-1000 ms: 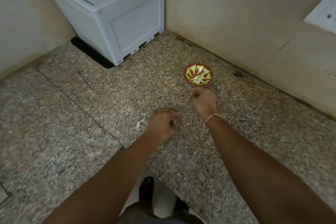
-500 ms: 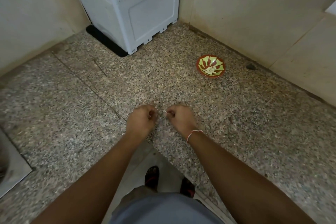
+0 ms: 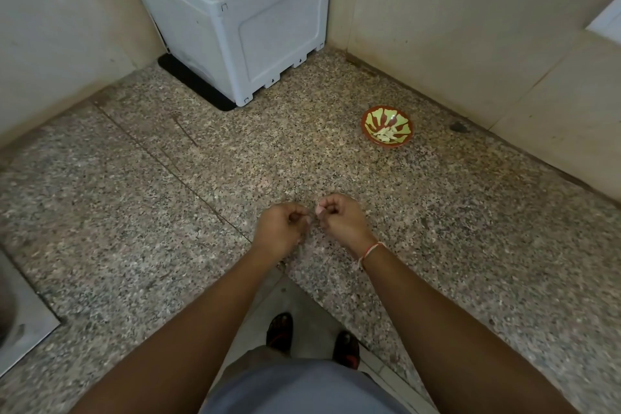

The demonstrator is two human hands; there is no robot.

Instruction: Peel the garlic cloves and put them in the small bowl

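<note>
My left hand (image 3: 282,228) and right hand (image 3: 339,218) meet over the counter (image 3: 134,212), fingers curled, pinching a garlic clove (image 3: 319,210) between them.

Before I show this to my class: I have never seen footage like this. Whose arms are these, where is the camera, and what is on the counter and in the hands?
There is no machine here. A person wears one wide-angle camera on the head, so you look down along their own two arms at a speckled stone counter. The left hand and the right hand meet with fingers curled, pinching something small and pale between them, probably a garlic clove being peeled; it is too small to be sure. Further back on the right sits a small bowl, red and green, with peeled cloves in it. A white box stands in the corner.
</note>
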